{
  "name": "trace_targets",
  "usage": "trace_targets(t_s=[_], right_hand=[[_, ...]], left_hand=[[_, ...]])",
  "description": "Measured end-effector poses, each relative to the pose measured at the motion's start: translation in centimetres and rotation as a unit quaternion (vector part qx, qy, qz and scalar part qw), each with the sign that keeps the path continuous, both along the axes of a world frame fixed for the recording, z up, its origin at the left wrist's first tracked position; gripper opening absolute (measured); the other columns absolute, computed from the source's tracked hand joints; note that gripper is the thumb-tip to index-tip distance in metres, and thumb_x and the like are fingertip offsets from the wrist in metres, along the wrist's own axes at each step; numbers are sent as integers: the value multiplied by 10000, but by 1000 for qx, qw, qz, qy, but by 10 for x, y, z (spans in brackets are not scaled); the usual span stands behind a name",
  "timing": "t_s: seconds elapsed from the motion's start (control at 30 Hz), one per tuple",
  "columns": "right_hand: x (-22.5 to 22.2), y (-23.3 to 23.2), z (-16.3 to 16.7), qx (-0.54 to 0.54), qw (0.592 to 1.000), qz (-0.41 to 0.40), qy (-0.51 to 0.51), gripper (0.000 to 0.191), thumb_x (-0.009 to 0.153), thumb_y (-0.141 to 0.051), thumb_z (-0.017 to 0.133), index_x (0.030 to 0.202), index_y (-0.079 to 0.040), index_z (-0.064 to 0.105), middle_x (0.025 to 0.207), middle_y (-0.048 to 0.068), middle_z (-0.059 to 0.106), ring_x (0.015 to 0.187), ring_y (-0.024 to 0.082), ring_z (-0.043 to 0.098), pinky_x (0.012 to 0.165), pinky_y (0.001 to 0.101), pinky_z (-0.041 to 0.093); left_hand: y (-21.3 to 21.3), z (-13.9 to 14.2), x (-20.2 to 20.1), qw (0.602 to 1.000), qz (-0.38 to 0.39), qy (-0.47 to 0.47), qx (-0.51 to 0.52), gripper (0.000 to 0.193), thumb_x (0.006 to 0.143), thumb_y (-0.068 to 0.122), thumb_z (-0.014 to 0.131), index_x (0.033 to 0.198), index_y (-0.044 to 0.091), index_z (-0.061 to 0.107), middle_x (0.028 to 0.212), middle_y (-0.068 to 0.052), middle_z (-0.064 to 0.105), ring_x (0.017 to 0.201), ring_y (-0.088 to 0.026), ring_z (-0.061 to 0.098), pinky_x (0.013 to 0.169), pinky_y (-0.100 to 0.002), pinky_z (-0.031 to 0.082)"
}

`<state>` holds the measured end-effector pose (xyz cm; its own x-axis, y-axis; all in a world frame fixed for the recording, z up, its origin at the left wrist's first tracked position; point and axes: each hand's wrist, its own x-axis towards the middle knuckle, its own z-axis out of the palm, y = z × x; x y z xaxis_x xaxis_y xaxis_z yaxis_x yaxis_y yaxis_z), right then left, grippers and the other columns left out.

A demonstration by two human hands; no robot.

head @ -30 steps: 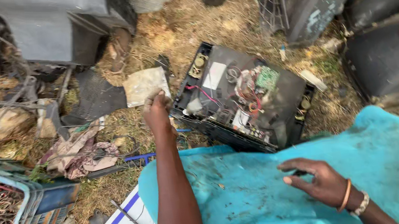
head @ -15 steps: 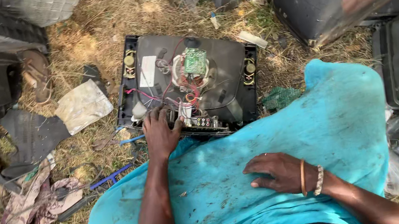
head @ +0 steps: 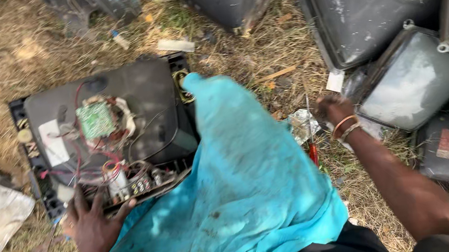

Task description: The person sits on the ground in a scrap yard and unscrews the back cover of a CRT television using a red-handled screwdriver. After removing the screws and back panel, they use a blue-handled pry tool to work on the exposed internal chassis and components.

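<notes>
Left hand point(head: 92, 223) grips the near edge of the opened television chassis point(head: 107, 131) at its circuit board; right hand point(head: 334, 111) closes on a red-handled screwdriver point(head: 312, 142) standing in the grass, near right. Risk: loose wires could snag the fingers, or the screwdriver could slip from a one-handed pickup.

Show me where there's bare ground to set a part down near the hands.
Dry grass is free at upper left, above the opened television chassis, and in a smaller strip between the turquoise cloth and the heap of picture tubes. That strip holds the right hand and a screwdriver. The left hand grips the chassis edge; the far right is crowded.
</notes>
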<state>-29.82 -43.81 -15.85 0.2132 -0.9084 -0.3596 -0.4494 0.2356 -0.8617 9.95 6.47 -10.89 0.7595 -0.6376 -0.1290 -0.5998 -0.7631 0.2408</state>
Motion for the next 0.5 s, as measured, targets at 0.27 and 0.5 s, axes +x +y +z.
trace_targets(t_s=[0.27, 0.5], right_hand=[[-28, 93, -46, 107, 851, 203, 472, 582, 856, -458, 747, 1231, -21, 663, 1097, 239, 729, 1010, 377, 728, 896, 459, 586], [-25, 93, -64, 76, 840, 315, 435, 649, 810, -536, 749, 1294, -121, 630, 1161, 246, 686, 1049, 407, 703, 929, 476, 579]], left_hand=[[-11, 16, 2, 991, 9, 31, 133, 1040, 591, 774, 756, 1463, 232, 593, 1726, -228, 172, 1506, -507, 231, 1169, -619, 284], [-10, 16, 6, 993, 1, 60, 99, 973, 618, 760, 747, 1444, 268, 595, 1710, -236, 156, 1493, -533, 245, 1180, -609, 277]])
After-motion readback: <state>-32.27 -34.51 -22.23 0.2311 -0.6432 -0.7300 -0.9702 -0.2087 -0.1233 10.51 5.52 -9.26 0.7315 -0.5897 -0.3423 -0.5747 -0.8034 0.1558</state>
